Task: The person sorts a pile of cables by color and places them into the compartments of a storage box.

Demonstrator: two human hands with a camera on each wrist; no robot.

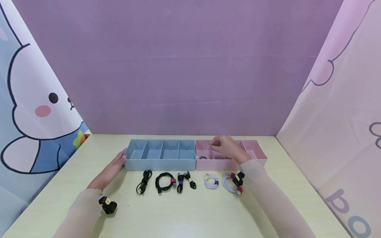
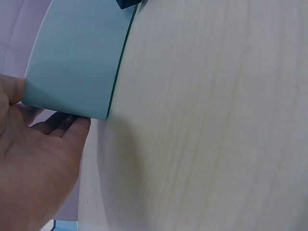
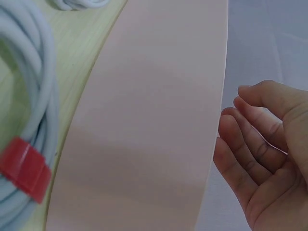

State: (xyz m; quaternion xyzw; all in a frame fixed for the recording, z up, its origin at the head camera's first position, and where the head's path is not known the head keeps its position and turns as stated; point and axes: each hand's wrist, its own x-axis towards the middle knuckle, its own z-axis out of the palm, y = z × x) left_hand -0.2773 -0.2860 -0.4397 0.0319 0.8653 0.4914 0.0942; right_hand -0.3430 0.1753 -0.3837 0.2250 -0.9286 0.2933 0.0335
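Note:
My left hand rests against the left end of a blue divided box, fingers fairly straight along the end wall. In the left wrist view the thumb lies by the rim of the box. Butted against its right side is a pink divided box. Above that box hovers my right hand, fingers loosely bent. The right wrist view shows nothing between its thumb and fingers. A coiled white cable lies in the pink box's left compartment, partly hidden by the front wall.
Before the blue box lie a bundled black cable, a black coil with a red tie, and two small black cables with purple and yellow ties. Before the pink box lie two white coils, a smaller one and a red-tied one.

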